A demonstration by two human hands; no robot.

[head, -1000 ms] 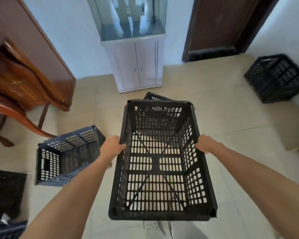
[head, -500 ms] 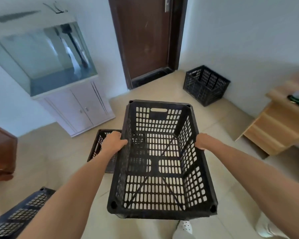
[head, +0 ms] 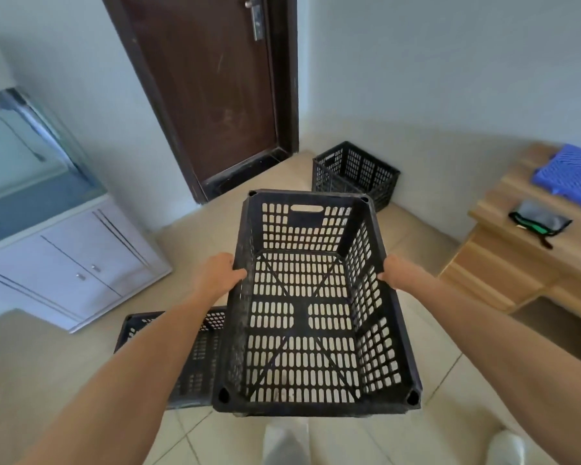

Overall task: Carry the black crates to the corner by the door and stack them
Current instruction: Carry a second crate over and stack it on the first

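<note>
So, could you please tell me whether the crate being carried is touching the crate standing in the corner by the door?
Apart. The head view shows the carried crate held up by the left hand and right hand, with bare floor between it and the corner crate.

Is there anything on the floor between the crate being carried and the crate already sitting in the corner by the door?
No. In the head view, only bare tiled floor separates the carried crate from the corner crate.
</note>
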